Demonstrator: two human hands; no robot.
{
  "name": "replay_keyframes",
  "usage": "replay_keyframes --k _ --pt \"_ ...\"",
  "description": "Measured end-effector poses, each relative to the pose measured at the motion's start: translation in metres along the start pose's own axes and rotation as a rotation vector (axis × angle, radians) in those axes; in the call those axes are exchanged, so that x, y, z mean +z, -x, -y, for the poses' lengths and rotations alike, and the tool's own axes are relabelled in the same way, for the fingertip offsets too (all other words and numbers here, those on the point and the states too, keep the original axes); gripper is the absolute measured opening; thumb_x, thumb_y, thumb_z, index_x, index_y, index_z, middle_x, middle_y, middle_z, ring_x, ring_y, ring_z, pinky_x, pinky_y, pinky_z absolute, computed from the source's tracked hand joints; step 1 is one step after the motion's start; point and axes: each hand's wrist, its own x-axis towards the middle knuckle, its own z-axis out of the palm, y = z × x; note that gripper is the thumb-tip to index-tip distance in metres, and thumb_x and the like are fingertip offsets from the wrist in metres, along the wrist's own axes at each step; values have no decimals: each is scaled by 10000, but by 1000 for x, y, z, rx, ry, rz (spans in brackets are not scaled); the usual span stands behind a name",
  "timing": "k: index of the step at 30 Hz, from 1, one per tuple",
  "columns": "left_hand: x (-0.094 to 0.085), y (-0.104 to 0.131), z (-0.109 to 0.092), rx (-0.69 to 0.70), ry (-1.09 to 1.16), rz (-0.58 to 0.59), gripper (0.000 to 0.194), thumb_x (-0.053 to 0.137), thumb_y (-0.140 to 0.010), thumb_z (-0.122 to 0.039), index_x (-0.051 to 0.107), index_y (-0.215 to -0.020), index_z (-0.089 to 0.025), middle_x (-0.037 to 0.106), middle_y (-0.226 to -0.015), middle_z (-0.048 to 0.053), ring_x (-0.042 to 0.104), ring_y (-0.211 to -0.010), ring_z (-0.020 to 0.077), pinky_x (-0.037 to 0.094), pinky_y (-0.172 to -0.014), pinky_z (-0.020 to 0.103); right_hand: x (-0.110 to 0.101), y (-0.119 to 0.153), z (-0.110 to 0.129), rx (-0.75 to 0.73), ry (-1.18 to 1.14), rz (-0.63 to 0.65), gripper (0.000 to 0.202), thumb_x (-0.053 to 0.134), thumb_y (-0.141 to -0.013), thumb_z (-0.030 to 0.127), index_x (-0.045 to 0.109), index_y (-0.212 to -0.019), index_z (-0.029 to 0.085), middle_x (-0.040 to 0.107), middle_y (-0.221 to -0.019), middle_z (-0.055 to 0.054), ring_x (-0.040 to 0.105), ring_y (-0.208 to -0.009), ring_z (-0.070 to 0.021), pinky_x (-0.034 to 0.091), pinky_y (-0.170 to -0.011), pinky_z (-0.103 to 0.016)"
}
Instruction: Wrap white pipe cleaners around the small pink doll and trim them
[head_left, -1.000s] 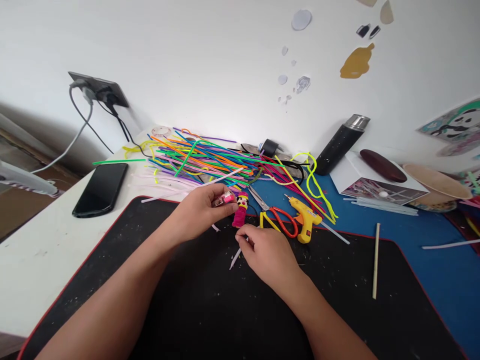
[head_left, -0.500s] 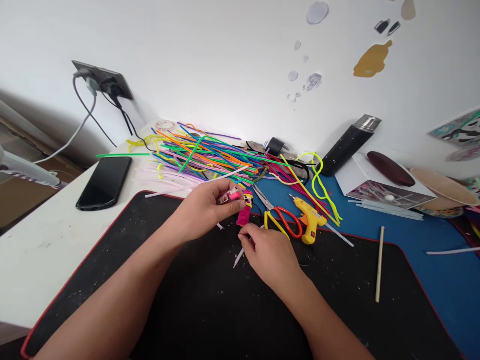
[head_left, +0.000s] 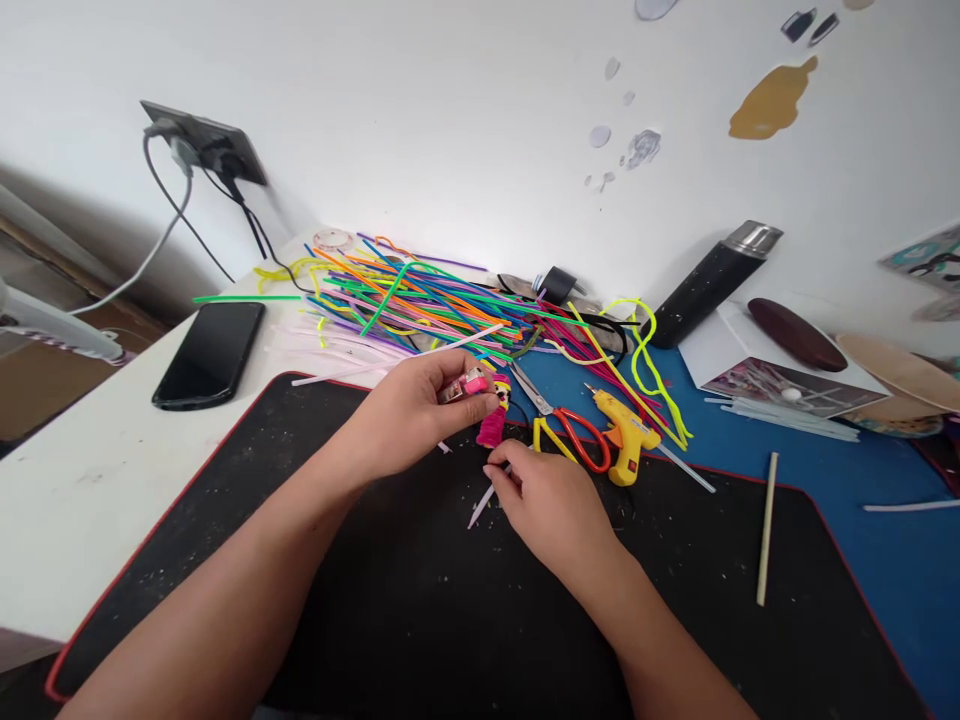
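Note:
My left hand (head_left: 409,410) is closed around a pink lighter (head_left: 466,384) with a metal top. Just beyond its fingertips is a small magenta fuzzy figure (head_left: 491,428) with a yellow band and a face-like patch; whether the left fingers touch it I cannot tell. My right hand (head_left: 559,505) is pinched close below the figure's lower end, and what lies between its fingertips is too small to make out. A pale, pointed stick (head_left: 481,508) lies on the mat, partly under the right hand.
Scissors (head_left: 574,430) with red and yellow handles and a yellow glue gun (head_left: 625,435) lie beyond my right hand. Colourful pipe cleaners (head_left: 420,300) pile up against the wall. A phone (head_left: 210,355) is at left, a black flask (head_left: 712,285) and wooden stick (head_left: 767,530) at right.
The view has shifted slightly, so the background sits a little higher and further right. Both hands keep nearly the same pose beside the magenta figure.

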Motion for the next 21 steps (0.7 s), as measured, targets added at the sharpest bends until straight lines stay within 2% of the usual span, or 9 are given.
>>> replay_keyframes --k 7,16,21 --pt "2 0 -1 -11 46 29 252 771 -893 -406 662 -868 -181 493 -699 -69 403 -634 110 328 -590 229 -4 0 -3 9 -24 -11 100 670 -1020 234 760 -1062 239 789 -734 6 740 -660 -213 327 -575 -301" --pt "5 1 -6 -38 140 65 188 774 -864 -329 651 -850 -188 563 -714 -62 466 -633 111 371 -592 219 4 1 1 -48 -7 -26 142 693 -997 231 774 -1112 248 797 -746 2 755 -670 -223 345 -599 -300" --pt "5 1 -9 -31 147 69 203 803 -835 -322 652 -836 -185 548 -708 -65 452 -632 108 369 -594 220 4 1 0 -52 -21 -21 109 689 -995 223 771 -1065 241 779 -718 8 746 -655 -217 337 -598 -301"
